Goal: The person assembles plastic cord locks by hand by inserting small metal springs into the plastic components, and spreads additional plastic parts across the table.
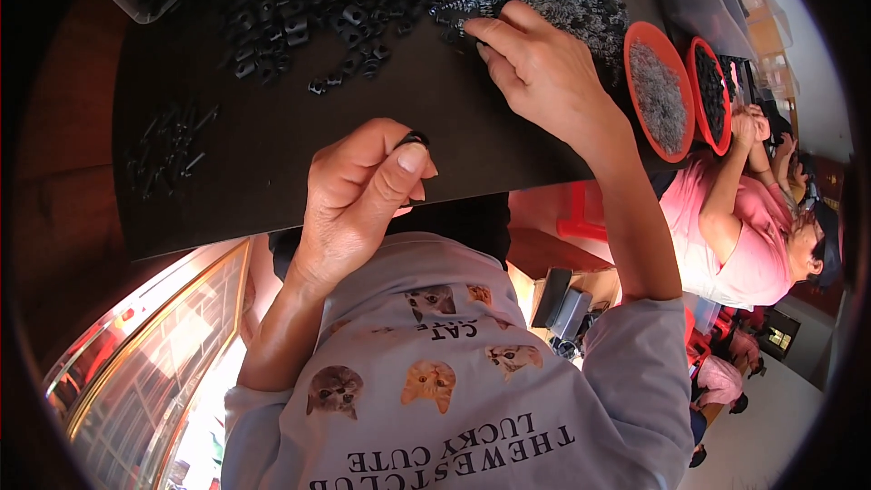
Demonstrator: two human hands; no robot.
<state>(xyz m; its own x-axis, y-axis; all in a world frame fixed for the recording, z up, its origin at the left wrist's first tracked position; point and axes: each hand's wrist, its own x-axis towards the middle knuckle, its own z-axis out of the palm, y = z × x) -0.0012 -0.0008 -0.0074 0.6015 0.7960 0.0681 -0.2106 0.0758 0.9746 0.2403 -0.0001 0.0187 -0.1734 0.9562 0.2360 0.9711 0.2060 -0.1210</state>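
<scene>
My left hand (358, 195) is closed above the front edge of the dark table (272, 163), thumb pressed against the bent index finger. Between them shows the curved rim of a small black plastic piece (415, 138); the rest of it is hidden by the fingers. Farther off and to the right, my right hand (544, 63) reaches to the near edge of a heap of small metal springs (567, 4). Its thumb and index finger are drawn close together, and what they pinch, if anything, cannot be made out.
Loose black plastic parts (308, 23) spread across the far side. Thin black pins (168, 150) lie at the left. On the right stand a red bowl (629, 59) of springs and another red bowl (727, 132) of black parts. A co-worker in pink (748, 236) sits beyond.
</scene>
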